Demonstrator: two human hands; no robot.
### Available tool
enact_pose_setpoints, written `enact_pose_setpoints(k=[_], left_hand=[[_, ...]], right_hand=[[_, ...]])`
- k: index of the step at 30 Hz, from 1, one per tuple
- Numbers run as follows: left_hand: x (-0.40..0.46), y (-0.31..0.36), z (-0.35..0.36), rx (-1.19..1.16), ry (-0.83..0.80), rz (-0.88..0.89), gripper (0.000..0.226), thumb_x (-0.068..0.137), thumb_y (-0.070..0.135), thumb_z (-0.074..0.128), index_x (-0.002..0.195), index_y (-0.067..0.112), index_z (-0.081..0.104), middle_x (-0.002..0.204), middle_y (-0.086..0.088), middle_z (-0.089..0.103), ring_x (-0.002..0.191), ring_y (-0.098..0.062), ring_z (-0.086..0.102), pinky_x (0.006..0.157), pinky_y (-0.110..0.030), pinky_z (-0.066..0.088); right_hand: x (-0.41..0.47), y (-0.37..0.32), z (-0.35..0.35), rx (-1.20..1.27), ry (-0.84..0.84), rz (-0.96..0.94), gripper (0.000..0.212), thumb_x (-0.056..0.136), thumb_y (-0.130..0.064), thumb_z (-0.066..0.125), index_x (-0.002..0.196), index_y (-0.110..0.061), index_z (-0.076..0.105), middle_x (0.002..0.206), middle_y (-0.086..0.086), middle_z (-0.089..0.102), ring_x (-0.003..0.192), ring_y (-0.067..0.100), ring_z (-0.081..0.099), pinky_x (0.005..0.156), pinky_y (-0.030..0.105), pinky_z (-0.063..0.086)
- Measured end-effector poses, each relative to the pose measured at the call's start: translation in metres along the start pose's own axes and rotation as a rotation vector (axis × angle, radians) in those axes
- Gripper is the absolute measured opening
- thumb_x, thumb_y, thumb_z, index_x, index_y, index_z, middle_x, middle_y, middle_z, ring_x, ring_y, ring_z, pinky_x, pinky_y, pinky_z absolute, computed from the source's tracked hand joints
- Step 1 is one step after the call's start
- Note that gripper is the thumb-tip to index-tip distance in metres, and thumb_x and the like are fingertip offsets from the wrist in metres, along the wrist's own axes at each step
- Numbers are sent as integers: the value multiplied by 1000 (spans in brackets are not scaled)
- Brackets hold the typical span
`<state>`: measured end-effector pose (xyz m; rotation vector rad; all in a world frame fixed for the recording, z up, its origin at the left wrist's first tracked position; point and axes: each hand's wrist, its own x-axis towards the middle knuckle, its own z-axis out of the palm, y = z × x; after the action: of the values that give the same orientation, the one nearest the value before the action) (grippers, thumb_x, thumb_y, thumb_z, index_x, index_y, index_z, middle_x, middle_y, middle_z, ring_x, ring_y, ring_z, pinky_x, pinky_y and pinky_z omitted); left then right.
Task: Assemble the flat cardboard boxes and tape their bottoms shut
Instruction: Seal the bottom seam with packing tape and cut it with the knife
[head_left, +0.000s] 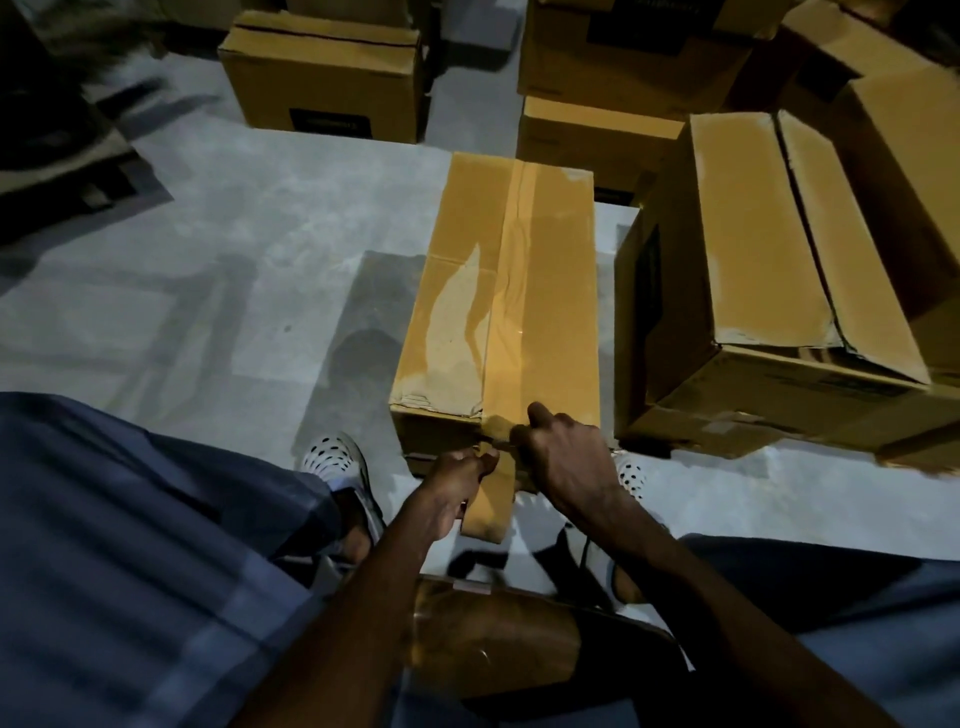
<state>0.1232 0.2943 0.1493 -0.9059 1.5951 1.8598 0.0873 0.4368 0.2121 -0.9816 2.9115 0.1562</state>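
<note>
A long cardboard box (452, 312) stands on the grey floor in front of me, with a strip of brown tape (511, 291) running down the seam of its upward face. The tape folds over the near edge and leads down to a brown tape roll (488, 512). My left hand (457, 491) grips the roll just below the box's near edge. My right hand (563, 457) presses on the tape at that near edge, thumb on top of the box; whether it holds a cutter is hidden.
A larger untaped box (769, 270) stands close on the right. More boxes (327, 73) sit at the back. My feet in white perforated shoes (337, 460) flank the box. A wooden stool seat (493, 639) is between my knees. Open floor (234, 234) lies to the left.
</note>
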Motion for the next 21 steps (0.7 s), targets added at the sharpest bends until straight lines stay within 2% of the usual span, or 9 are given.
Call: enact_pose_setpoints(k=[2, 5, 8, 9, 11, 14, 17, 19, 21], left_hand=[[-2, 1, 1, 10, 15, 11, 30, 93, 36, 59, 117, 20, 65, 115, -12, 70, 110, -30, 63, 95, -46, 49], [-1, -1, -6, 40, 68, 12, 19, 93, 27, 60, 106, 15, 67, 107, -11, 69, 103, -26, 61, 86, -35, 47], [4, -8, -22, 29, 102, 26, 45, 85, 32, 67, 123, 9, 62, 119, -18, 66, 110, -32, 61, 100, -46, 48], [3, -8, -26, 14, 96, 33, 47, 87, 31, 66, 126, 6, 60, 120, -20, 65, 109, -34, 62, 99, -48, 49], [-4, -4, -30, 3, 90, 59, 32, 95, 23, 61, 121, 3, 60, 111, -23, 68, 96, -32, 67, 86, -38, 54], [-6, 0, -32, 9, 67, 82, 22, 98, 19, 57, 114, 5, 62, 90, -18, 73, 74, -26, 71, 71, -33, 55], [-3, 2, -30, 60, 43, 118, 26, 96, 17, 60, 118, 3, 62, 83, -13, 73, 73, -26, 71, 80, -45, 57], [-3, 4, -32, 133, 29, 139, 26, 90, 18, 66, 114, 8, 66, 86, -13, 73, 82, -30, 71, 91, -56, 53], [-3, 6, -35, 247, -7, 161, 32, 76, 32, 73, 106, 20, 69, 97, -13, 73, 94, -34, 69, 92, -59, 51]], right_hand=[[1, 3, -4, 12, 11, 13, 13, 91, -29, 63, 94, -17, 68, 89, 5, 55, 65, 26, 60, 49, 30, 31], [-2, 17, -10, -2, -14, 80, 20, 97, -29, 52, 104, -19, 67, 96, 3, 57, 71, 21, 57, 56, 30, 36], [-11, 44, -9, 40, -105, 86, 22, 94, -31, 58, 111, -25, 70, 102, 0, 63, 82, 20, 63, 62, 27, 41], [-13, 53, -8, 97, -143, 70, 24, 93, -33, 60, 114, -29, 70, 106, -2, 65, 88, 20, 65, 65, 26, 41], [-14, 68, -3, 290, -196, 80, 25, 89, -38, 64, 113, -34, 71, 111, -6, 69, 96, 19, 65, 70, 26, 47], [-9, 70, 6, 618, -153, 176, 24, 85, -51, 62, 103, -38, 71, 100, -12, 73, 91, 16, 67, 73, 35, 55], [8, 55, 12, 720, -59, 233, 35, 82, -63, 60, 102, -35, 68, 94, -10, 70, 84, 13, 63, 71, 37, 55], [25, 43, 15, 606, -22, 244, 41, 80, -63, 66, 103, -29, 65, 95, -5, 65, 84, 17, 61, 71, 35, 53], [39, 31, 19, 503, -21, 252, 52, 77, -66, 67, 104, -23, 58, 96, -1, 62, 83, 21, 59, 70, 34, 51]])
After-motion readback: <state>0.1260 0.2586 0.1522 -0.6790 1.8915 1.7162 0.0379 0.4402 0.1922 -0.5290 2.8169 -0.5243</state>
